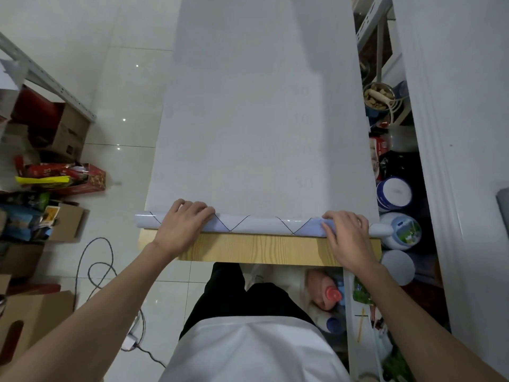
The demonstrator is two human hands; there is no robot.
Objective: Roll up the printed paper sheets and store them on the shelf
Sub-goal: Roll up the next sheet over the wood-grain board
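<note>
A long white printed paper sheet [256, 111] lies face down along a wooden table [264, 248], faint numbers showing through it. Its near end is wound into a roll [261, 224] with dark crossing lines on the outside. My left hand [183, 226] rests palm-down on the roll's left part, fingers curled over its top. My right hand [345, 232] presses on the roll's right part in the same way. The roll's ends stick out past both hands.
A grey metal shelf [371, 20] stands at the right, with tins, a bowl and jars [394, 194] below it. Cardboard boxes [68, 130] and packets crowd the floor at left under another metal rack [49, 78]. A cable [96, 266] loops on the tiles.
</note>
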